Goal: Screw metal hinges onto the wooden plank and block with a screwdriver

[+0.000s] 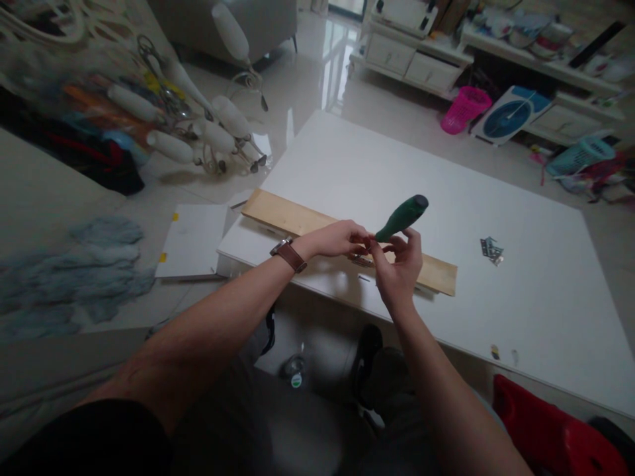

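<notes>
Green-handled screwdriver (403,217), likely stiff, best handle-held, is leaning near worktop's (520,198) front edge; right hand (399,268) pinching it, left hand's (340,238) grip unclear.

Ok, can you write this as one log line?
left hand: at lower end of green tool | right hand: same | wooden strip: beneath hands | metal pieces: on white panel

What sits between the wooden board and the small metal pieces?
In the head view, only bare white panel separates the wooden board from the metal pieces.
</notes>
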{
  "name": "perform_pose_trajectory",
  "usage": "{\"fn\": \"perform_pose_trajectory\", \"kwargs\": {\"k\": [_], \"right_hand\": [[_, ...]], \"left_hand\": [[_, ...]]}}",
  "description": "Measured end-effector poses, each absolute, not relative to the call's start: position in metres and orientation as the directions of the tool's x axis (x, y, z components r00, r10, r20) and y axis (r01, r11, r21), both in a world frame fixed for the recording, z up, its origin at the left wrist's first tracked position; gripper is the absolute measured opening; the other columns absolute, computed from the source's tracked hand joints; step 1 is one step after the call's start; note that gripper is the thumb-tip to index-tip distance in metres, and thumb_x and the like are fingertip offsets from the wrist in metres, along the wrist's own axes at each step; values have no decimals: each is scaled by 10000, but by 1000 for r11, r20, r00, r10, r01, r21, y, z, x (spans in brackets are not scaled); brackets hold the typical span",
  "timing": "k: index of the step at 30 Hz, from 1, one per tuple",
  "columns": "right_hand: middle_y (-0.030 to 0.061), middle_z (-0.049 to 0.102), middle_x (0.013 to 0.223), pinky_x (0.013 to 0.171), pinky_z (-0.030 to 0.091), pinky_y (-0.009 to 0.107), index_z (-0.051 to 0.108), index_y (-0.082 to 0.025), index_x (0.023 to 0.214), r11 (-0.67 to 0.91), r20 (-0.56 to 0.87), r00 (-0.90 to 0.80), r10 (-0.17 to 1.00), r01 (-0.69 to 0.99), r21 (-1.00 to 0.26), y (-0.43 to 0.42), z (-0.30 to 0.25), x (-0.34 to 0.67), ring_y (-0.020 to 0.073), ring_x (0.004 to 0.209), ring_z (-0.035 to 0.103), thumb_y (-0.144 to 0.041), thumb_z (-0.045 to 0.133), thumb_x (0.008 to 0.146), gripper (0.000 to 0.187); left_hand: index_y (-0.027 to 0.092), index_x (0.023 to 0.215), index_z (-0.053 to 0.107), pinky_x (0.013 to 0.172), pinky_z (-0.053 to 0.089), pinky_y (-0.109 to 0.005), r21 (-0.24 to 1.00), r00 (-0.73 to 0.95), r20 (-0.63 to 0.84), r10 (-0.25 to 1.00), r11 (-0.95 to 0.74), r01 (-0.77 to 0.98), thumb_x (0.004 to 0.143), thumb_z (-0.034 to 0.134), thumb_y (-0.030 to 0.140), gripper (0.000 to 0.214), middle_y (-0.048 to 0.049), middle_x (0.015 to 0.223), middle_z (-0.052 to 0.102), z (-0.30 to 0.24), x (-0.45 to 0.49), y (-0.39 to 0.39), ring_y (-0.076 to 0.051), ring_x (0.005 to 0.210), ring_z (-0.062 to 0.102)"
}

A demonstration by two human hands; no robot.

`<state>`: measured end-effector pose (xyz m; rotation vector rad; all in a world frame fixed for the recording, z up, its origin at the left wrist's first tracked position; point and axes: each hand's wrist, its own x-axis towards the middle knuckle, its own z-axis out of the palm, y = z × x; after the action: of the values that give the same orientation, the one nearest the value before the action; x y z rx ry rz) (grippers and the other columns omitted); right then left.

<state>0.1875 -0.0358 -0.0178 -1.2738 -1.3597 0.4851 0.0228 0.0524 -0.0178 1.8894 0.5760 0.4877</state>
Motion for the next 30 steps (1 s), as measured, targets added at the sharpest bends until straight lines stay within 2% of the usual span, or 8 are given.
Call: {"fn": "perform_pose_trajectory", "kwargs": {"k": [7,15,22,26,30], "right_hand": [[-42,702,890,667,540,296,559,-279,1156,305,444,266,856,434,-847,-35,-19,188,153,758,674,-266,780,855,374],[-9,775,960,700,543,329,579,-271,1173,321,447,271,853,404,-857,-38,-20,186,179,797,746,-222,752,886,339],[-3,742,995,685,548,314,569,-273,1113,330,452,246,857,412,-850,-37,-17,186,182,887,745,-256,746,886,289],[-27,706,906,634,524,288,563,-266,1038,285,427,261,866,445,-849,-36,-16,187,159,805,695,-305,798,842,308],[-38,717,879,649,530,300,568,-267,1052,287,431,263,863,447,-847,-36,-17,187,153,751,682,-263,771,844,291]], "left_hand": [[136,932,777,710,444,-249,937,798,82,597,-319,143,881,635,130,152,-35,818,729,-17,22,51,-127,739,620],[129,914,772,701,455,-238,931,818,97,567,-343,128,870,626,117,153,-41,835,733,-18,22,52,-129,740,632],[123,878,755,698,453,-245,932,807,101,582,-340,129,901,626,140,132,-38,793,719,-18,22,51,-127,715,626],[124,837,741,707,457,-245,942,788,76,611,-303,143,869,648,107,99,-30,770,712,-16,22,50,-120,707,626],[124,930,767,707,470,-246,953,790,63,610,-271,133,871,646,115,134,-40,812,736,-17,23,50,-126,728,643]]}}
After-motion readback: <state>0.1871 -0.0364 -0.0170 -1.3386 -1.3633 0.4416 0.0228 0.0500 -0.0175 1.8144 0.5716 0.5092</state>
